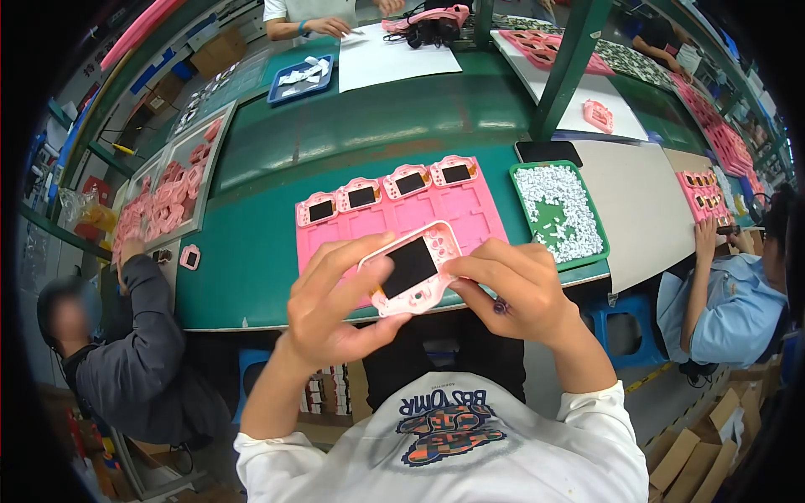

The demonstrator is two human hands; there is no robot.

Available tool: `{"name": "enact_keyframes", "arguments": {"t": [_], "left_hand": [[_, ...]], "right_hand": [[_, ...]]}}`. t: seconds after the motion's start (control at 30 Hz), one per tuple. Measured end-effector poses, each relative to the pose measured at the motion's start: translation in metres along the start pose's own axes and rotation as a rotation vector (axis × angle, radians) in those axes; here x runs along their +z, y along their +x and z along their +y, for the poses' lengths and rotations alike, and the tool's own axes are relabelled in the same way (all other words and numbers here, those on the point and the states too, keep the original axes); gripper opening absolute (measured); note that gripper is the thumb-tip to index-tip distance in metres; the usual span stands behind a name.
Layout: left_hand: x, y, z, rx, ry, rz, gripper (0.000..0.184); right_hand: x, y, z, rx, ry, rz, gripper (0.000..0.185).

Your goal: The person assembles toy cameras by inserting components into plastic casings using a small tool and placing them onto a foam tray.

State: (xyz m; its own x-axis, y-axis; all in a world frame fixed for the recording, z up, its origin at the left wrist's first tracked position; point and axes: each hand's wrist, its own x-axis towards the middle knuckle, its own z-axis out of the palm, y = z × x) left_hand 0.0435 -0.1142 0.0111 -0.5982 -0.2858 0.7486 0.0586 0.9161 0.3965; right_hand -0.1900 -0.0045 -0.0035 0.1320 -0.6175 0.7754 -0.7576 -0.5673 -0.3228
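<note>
L hand (331, 306) & R hand (524, 289) pinching pink unit (409, 270); grn tray (549, 214): wht pcs (584, 222); pink tray (465, 201): 4 units (407, 184).

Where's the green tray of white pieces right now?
In the head view, the green tray sits right of the pink tray, beyond the right hand, with a black slab behind.

Blue tray (298, 95) beside white sheet (396, 69)

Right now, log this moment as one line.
left hand: holding pink console | right hand: at its edge | pink tray: four consoles along far row | green tray: white pieces
</note>
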Motion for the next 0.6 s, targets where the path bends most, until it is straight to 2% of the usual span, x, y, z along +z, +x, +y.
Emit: {"name": "enact_keyframes", "arguments": {"t": [0.03, 0.1, 0.13, 0.2, 0.33, 0.4, 0.43, 0.47, 0.57, 0.6], "left_hand": [[0.015, -0.001, 0.005, -0.074, -0.286, 0.178, 0.054], [0.048, -0.010, 0.023, -0.147, -0.570, 0.356, 0.058], [0.060, -0.017, 0.033, -0.306, -0.616, 0.413, 0.054], [0.072, -0.022, 0.041, -0.481, -0.656, 0.481, 0.050], [0.082, -0.021, 0.045, -0.583, -1.012, 0.274, 0.040], [0.079, -0.018, 0.052, -0.620, -1.061, 0.254, 0.039], [0.076, -0.015, 0.057, -0.649, -1.109, 0.233, 0.039], [0.074, -0.013, 0.060, -0.676, -1.157, 0.212, 0.038], [0.076, -0.016, 0.066, -0.714, -1.223, 0.171, 0.036], [0.077, -0.017, 0.068, -0.704, -1.238, 0.158, 0.035]], "right_hand": [[0.000, 0.001, 0.000, -0.005, 0.000, 0.000, 0.020], [0.001, 0.001, -0.004, -0.057, -0.015, 0.056, 0.021], [0.002, 0.001, -0.007, -0.082, -0.020, 0.083, 0.022], [0.004, -0.001, -0.011, -0.106, -0.014, 0.095, 0.023], [-0.004, -0.005, -0.015, -0.197, -0.089, 0.042, 0.027], [-0.017, 0.000, -0.026, -0.139, 0.014, -0.032, 0.011], [-0.021, -0.011, -0.037, -0.130, 0.015, -0.030, 0.011], [-0.031, -0.017, -0.043, -0.104, 0.165, 0.016, 0.009], [-0.050, -0.004, -0.058, -0.108, 1.116, 0.250, 0.016], [-0.052, -0.001, -0.062, -0.123, 1.312, 0.290, 0.021]]}}
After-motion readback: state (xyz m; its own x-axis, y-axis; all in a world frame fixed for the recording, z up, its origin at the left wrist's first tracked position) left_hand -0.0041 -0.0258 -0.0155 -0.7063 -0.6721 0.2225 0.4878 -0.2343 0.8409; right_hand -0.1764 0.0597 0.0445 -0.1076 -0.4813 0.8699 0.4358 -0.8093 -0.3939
